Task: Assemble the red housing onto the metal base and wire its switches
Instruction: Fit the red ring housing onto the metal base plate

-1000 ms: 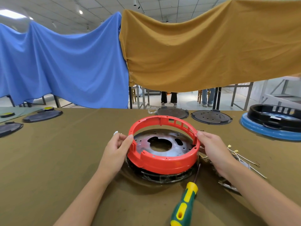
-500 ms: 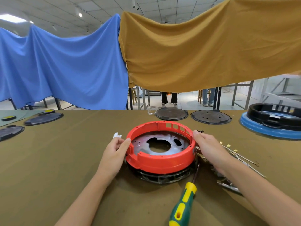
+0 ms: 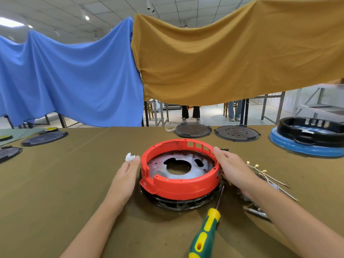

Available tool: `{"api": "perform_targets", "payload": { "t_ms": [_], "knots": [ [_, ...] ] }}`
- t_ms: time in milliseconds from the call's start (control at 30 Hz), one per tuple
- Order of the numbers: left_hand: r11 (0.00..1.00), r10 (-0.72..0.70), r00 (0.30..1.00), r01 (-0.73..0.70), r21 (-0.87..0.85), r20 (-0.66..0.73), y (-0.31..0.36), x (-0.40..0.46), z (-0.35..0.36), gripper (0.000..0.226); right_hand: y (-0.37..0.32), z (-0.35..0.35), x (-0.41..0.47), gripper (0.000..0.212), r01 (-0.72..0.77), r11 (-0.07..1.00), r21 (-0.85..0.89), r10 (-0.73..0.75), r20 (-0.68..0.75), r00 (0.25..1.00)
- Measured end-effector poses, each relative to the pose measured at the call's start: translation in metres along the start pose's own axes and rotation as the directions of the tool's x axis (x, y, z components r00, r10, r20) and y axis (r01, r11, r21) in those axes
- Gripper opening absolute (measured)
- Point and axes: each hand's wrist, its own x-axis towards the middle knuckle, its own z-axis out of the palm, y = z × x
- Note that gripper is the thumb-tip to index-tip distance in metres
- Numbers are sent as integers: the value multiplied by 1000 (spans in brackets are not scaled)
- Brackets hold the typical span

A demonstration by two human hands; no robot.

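From the head view, the red housing (image 3: 179,180) sits centred on the metal base (image 3: 178,165) on the counter (image 3: 74,183). The left hand (image 3: 125,176) rests just beside its wall, fingers straight; the right hand (image 3: 231,167) lies open-fingered against the rim, likely steadying it. The screwdriver (image 3: 205,233) and wires (image 3: 264,173) wait nearby for fastening and wiring.

screwdriver (image 3: 204,237) handle cut off at btm edge; black base (image 3: 182,202) mostly hidden under red housing (image 3: 178,187).

Bare tablecloth (image 3: 65,183) left; screwdriver (image 3: 205,233) and wires (image 3: 268,175) crowding the red housing's (image 3: 178,187) right.
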Motion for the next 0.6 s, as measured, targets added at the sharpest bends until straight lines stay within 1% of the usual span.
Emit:
{"api": "perform_targets", "payload": {
  "t_ms": [67,167,267,333,367,433,467,533,567,600],
  "knots": [
    [998,-44,999,43,40,21,-1,-1,0,57,0,-1,0,52,3,1000,-29,-4,-4,1000],
    [994,-69,997,67,90,21,4,-8,3,43,-1,1,-1,59,18,997,-73,-19,-16,1000],
    [996,-70,997,69,48,18,5,-5,6,40,0,3,-1,59,51,993,-106,-55,-35,998],
    [999,-49,998,49,-15,32,7,-5,6,32,0,3,-2,61,92,989,-115,-98,-51,994],
    [998,-28,999,30,-58,39,10,-6,6,35,0,3,-2,61,121,986,-112,-130,-70,989],
    [989,13,998,-4,-150,56,14,-8,6,50,-1,3,-3,58,189,977,-96,-201,-123,972],
    [979,24,998,-12,-205,56,17,-9,7,51,-2,4,-4,55,223,971,-84,-233,-149,961],
    [955,28,999,-17,-298,34,18,-8,7,34,-4,7,-7,43,287,957,-50,-291,-198,936],
    [946,24,1000,-16,-324,20,19,-8,7,30,-5,10,-9,39,311,950,-29,-309,-213,927],
    [938,21,1000,-16,-345,9,19,-7,7,34,-6,12,-12,38,329,944,-8,-323,-217,921]
  ]
}}
